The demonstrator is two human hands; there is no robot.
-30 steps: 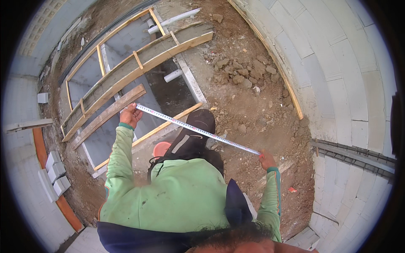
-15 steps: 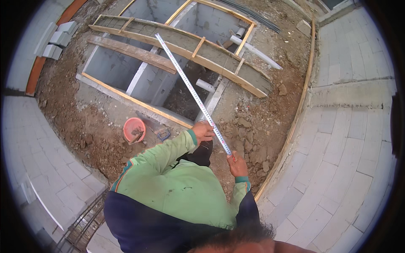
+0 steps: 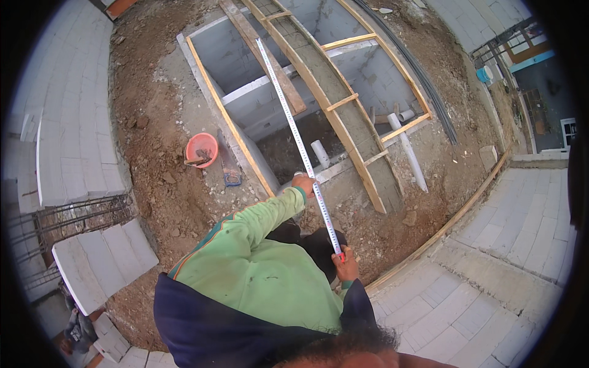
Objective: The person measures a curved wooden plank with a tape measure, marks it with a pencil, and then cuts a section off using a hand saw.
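A white tape measure [image 3: 294, 126] is pulled out long and straight over a block-walled pit. My right hand [image 3: 346, 265] is closed round its near end, where a bit of red shows. Farther along, my left hand [image 3: 304, 184] has its fingers closed at the blade, by the pit's near corner. The blade's far end lies over or above a worn plank [image 3: 284, 84]; contact cannot be made out. Just beyond the left hand, a short white pipe [image 3: 320, 154] stands in the pit's corner. Wooden formwork filled with grey concrete [image 3: 319, 86] crosses the pit.
Left of the pit sit a pink bucket [image 3: 202, 149] with a tool in it and a handsaw [image 3: 230, 165] with a blue handle. A long white pipe [image 3: 410, 156] and dark bars [image 3: 423, 80] lie to the right. Block walls [image 3: 472, 306] enclose the dirt ground.
My view has turned, so the pit and formwork appear rotated clockwise. The tape now points more steeply away, its far end by the plank instead of over the formwork. Both hands keep their hold.
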